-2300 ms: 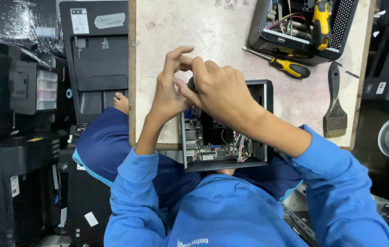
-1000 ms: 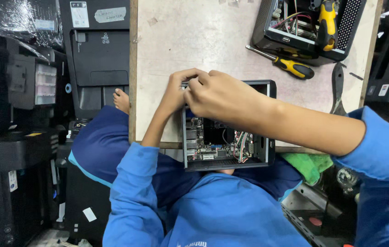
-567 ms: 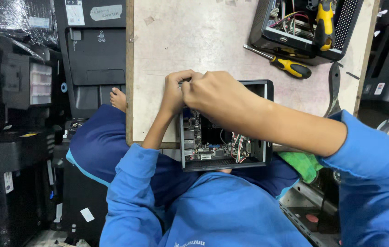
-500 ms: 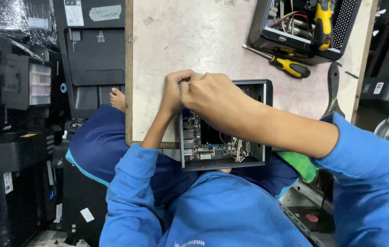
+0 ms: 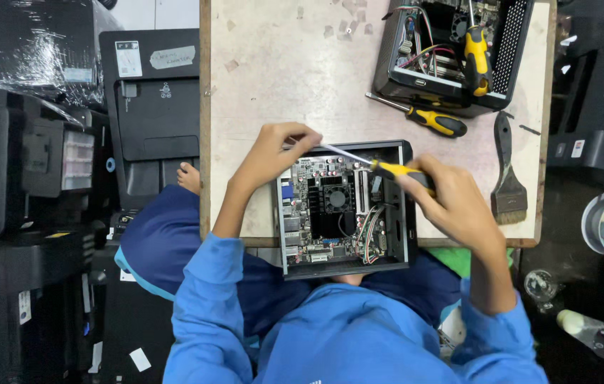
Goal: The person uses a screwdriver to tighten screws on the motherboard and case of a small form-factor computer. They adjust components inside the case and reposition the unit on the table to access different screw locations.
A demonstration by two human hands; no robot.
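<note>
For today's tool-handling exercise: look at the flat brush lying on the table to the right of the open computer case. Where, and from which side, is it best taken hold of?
Grip the brush by its narrow dark handle, the end pointing away from the person, probably from above. The handle lies flat and clear on the table, while the wide bristle end sits near the table's front edge, close to the right hand.

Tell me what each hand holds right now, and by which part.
The right hand holds a screwdriver by its yellow-and-black handle. The left hand pinches the shaft near the tip, over the open computer case.
</note>
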